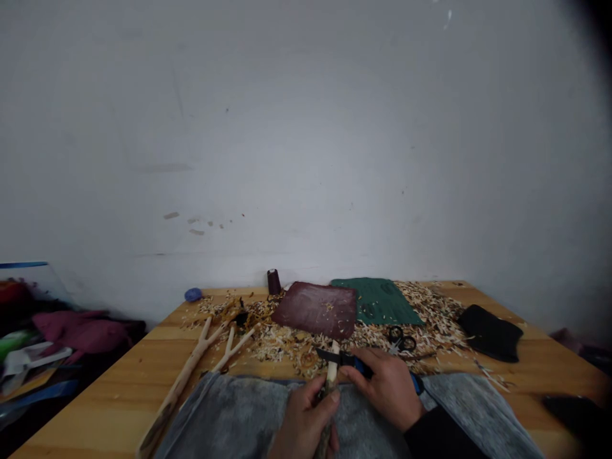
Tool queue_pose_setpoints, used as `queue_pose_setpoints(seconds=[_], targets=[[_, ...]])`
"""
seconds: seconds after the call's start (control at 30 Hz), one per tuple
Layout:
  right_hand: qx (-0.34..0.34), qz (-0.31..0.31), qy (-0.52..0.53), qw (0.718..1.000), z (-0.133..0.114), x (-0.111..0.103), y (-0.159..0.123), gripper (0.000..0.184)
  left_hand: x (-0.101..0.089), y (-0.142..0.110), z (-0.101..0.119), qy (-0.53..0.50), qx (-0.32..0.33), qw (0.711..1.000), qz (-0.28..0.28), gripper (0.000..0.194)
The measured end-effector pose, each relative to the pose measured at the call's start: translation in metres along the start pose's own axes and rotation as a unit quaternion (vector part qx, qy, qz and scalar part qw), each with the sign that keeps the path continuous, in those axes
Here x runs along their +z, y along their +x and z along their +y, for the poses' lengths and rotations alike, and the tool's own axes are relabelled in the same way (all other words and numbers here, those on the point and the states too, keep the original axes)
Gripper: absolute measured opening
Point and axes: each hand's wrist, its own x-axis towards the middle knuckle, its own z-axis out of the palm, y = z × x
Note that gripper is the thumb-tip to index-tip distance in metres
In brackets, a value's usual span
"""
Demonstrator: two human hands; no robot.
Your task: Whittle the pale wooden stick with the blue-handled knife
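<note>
My left hand (308, 417) is closed around a stick (333, 370), its far end peeled pale and its lower part still in dark bark. In my right hand (387, 386) is a utility knife (351, 361) with a blue and black handle. The knife's dark blade lies across the peeled part of the stick, just beyond my left fingers. Beneath both hands a grey cloth (243, 408) covers the table's front edge. Wood shavings (282, 344) are scattered behind the hands.
Two peeled forked branches, a long one (184, 376) and a shorter one (231, 349), lie at left. Behind are a maroon sheet (315, 309), a green sheet (382, 299), a thread spool (273, 282) and scissors (400, 341). A black flat piece (490, 333) lies right.
</note>
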Motion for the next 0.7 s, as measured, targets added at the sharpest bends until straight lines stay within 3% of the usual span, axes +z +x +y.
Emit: queue_pose_setpoints(seconds=[0.33,0.53,0.7], targets=[[0.023,-0.008,-0.041,0.999,0.007,0.007,-0.001,0.047,-0.001,0.001,0.0,0.022,-0.016,1.0,0.014,0.067],[0.131,0.035,-0.088,0.987,0.043,-0.005,0.004,0.048,-0.003,0.001,0.0,-0.037,-0.028,0.999,0.015,0.076],[0.081,0.011,-0.04,0.996,0.028,-0.004,0.003,0.041,-0.001,0.002,-0.001,-0.024,-0.022,0.999,0.015,0.075]])
